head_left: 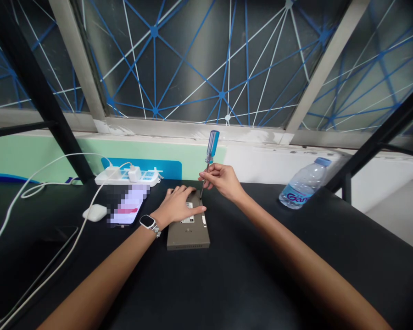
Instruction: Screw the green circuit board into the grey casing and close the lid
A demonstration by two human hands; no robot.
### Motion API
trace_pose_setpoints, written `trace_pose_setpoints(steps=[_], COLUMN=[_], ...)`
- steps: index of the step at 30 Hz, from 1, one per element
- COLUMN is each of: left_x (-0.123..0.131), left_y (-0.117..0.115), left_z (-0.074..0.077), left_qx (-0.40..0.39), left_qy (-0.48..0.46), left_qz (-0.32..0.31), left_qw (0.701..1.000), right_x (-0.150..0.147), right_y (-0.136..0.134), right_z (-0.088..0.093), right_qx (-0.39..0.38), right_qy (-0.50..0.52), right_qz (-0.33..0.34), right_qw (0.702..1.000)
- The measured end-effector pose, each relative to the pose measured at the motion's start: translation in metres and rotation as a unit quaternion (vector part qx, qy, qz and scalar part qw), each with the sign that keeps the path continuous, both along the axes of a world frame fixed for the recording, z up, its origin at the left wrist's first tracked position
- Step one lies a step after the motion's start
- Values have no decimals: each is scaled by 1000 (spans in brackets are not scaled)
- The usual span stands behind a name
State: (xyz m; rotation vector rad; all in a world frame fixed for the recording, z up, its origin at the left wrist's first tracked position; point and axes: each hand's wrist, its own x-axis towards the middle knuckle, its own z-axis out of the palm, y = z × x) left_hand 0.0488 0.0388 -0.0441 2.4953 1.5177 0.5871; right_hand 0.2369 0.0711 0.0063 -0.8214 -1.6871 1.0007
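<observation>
A blue-handled screwdriver (212, 146) held upright at the edge of a grey metal box (189, 236) on the desk (261, 279).
The left hand (176, 205) lies flat on the box, steadying it; the right hand (220, 180), apart from it, pinches the shaft, keeping the tip vertical.

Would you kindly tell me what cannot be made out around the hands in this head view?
Head view:
- Phone screen: pixelated, content unreadable.
- Tip of the screwdriver in the right hand: too small to show any screw.
- Label on the grey metal box: too small to read, partly under the left hand.
</observation>
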Motion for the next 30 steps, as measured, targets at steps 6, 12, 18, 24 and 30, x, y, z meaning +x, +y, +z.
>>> trace_pose_setpoints(steps=[6,12,18,24,30], left_x=[0,1,0,-1,-2], left_y=[-1,0,0,1,2], left_z=[1,1,0,-2,-3], left_qx=[-3,-7,0,5,7], left_qy=[-5,-3,2,-2,-4], left_qz=[1,3,5,0,-3], left_qw=[1000,1000,1000,1000,1000], right_x=[3,2,-3,0,5], right_y=[0,-5,-2,2,-1], right_z=[4,10,3,4,10], right_qx=[5,11,-39,-84,-86], right_qy=[-52,-79,6,26,-17], right_qz=[24,38,21,28,54], right_qw=[998,996,999,996,995])
